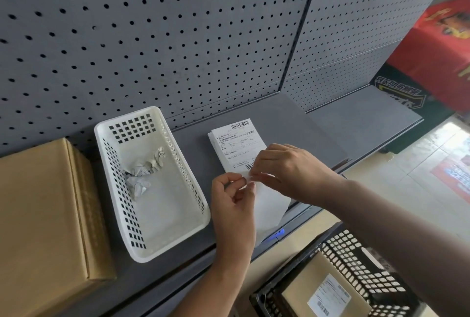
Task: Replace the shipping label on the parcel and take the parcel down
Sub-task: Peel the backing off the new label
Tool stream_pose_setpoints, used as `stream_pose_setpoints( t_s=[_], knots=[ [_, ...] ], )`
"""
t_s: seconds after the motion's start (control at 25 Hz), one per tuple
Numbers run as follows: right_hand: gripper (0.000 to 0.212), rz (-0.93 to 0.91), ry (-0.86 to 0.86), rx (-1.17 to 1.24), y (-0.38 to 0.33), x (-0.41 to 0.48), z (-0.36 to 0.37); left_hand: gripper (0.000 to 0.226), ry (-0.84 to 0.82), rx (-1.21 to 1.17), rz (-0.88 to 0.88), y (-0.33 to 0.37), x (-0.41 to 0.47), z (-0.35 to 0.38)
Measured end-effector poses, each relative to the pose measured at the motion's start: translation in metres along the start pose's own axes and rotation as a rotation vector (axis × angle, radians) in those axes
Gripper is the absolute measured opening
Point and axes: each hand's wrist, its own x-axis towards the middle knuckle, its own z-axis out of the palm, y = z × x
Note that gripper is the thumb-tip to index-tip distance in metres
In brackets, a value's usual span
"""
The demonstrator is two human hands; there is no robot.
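A white shipping label (235,145) with barcodes lies on the grey shelf (330,126), on top of a small stack of labels. My left hand (232,201) and my right hand (290,169) meet at its near edge, both pinching the paper there. A blank white sheet (270,206), which looks like backing paper, hangs down below my fingers. A plain brown cardboard parcel (43,225) stands at the left end of the shelf, apart from both hands.
A white perforated basket (178,171) between parcel and labels holds crumpled label paper (145,170). Grey pegboard backs the shelf. Below right, a black crate (361,250) holds a labelled parcel (323,291). A red box (437,44) sits at far right.
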Motion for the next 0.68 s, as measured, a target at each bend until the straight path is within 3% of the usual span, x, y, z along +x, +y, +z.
stream_pose_setpoints(
  t_s=[0.4,0.68],
  knots=[
    [0.015,-0.035,0.027,-0.073,0.0,0.004,-0.001,0.017,-0.015,0.025,-0.008,0.0,-0.002,0.001],
    [0.009,0.249,0.175,0.089,0.007,0.019,-0.006,0.021,-0.007,0.093,-0.035,0.002,-0.005,-0.002]
  ],
)
